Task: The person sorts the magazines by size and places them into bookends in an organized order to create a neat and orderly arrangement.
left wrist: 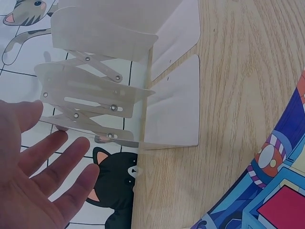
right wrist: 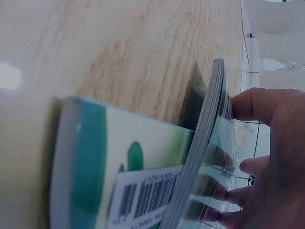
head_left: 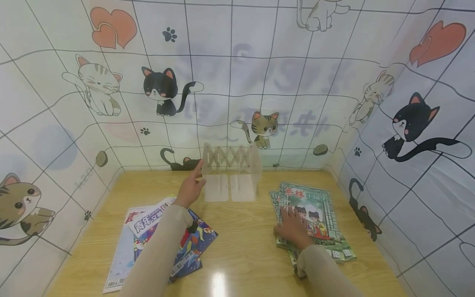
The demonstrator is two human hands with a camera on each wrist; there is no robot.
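Observation:
A white expandable book rack [head_left: 230, 187] with criss-cross metal slats stands against the back wall. My left hand [head_left: 190, 189] is at the rack's left side, its fingers spread and fairly straight. In the left wrist view the thumb and fingertips of that hand [left wrist: 45, 167] lie by the rack's side plate [left wrist: 95, 131]; whether they touch it I cannot tell. To the right, my right hand [head_left: 293, 229] rests on the cover of the top green magazine [head_left: 315, 202] of a small stack. Its fingertips and thumb touch the cover in the right wrist view, above another magazine's barcode [right wrist: 147, 198].
Several overlapping magazines, one with a blue illustrated cover [head_left: 204, 233] and one pale [head_left: 122, 255], lie on the left under my left forearm. The wooden table [head_left: 237, 247] meets walls of cat-patterned sheeting [head_left: 208, 82] at the back and both sides.

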